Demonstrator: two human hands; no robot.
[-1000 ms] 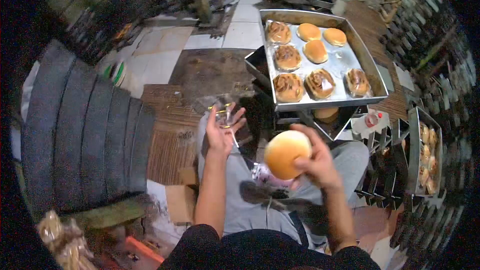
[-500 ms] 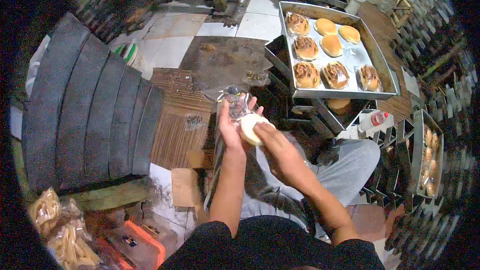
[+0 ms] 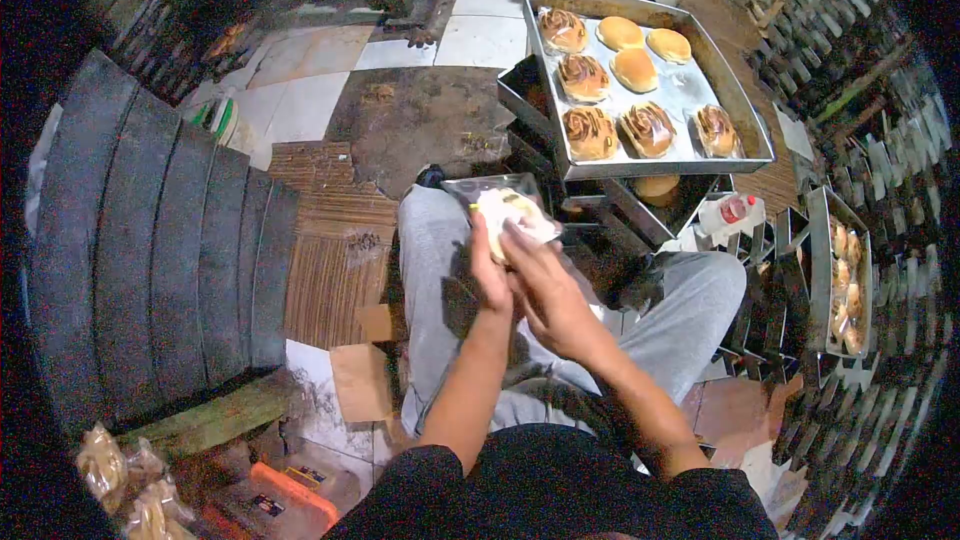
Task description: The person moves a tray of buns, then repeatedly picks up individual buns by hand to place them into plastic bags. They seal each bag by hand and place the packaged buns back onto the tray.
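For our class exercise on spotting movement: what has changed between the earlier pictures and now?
The right hand has brought the bun leftward and forward to the clear bag at the left hand. The hands, apart a second ago, now meet; how far in the bun sits is hard to tell. The eight other buns stayed put in the tray.

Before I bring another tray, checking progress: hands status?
Left hand and right hand together on round bun. Clear plastic bag against it. Nothing visibly blocking.

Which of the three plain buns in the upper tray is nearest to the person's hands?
The front plain bun: the other two lie farther back.
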